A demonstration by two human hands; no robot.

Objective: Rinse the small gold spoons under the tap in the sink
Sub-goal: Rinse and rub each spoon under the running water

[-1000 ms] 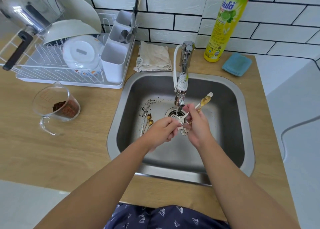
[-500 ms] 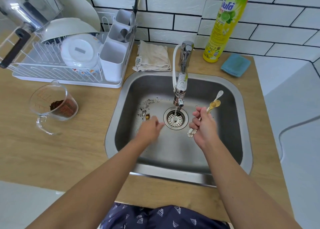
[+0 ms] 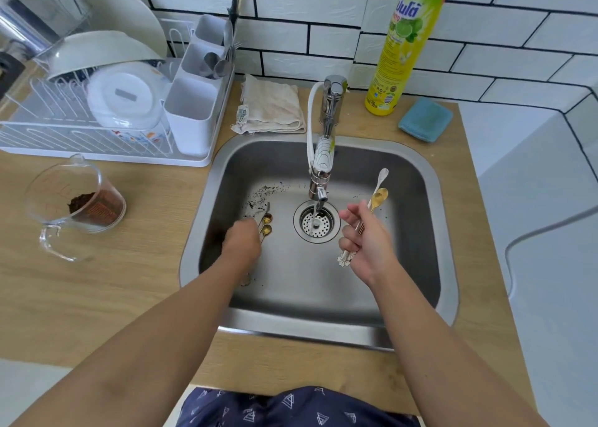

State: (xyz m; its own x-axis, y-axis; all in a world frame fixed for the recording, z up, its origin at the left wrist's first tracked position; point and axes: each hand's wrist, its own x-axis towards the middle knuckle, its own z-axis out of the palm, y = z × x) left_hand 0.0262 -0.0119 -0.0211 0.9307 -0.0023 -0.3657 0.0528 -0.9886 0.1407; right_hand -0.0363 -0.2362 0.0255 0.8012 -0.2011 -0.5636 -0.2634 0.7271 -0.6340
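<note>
In the sink (image 3: 417,181), tap (image 3: 318,181) running at twelve. My right hand (image 3: 367,242) grips rinsed spoons (image 3: 378,197) by their stiff, light, slippery handles. At nine, my blurred left hand (image 3: 241,240) seems to be closing on the dirty gold spoons (image 3: 267,223); I'd pinch mid-handle.

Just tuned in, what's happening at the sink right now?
A person is rinsing small spoons at the sink. The right hand holds a couple of spoons, one gold, one white, off to the right of the running tap. The left hand reaches down onto the gold spoons lying on the basin floor left of the drain; it is blurred, so its grip is unclear.
</note>
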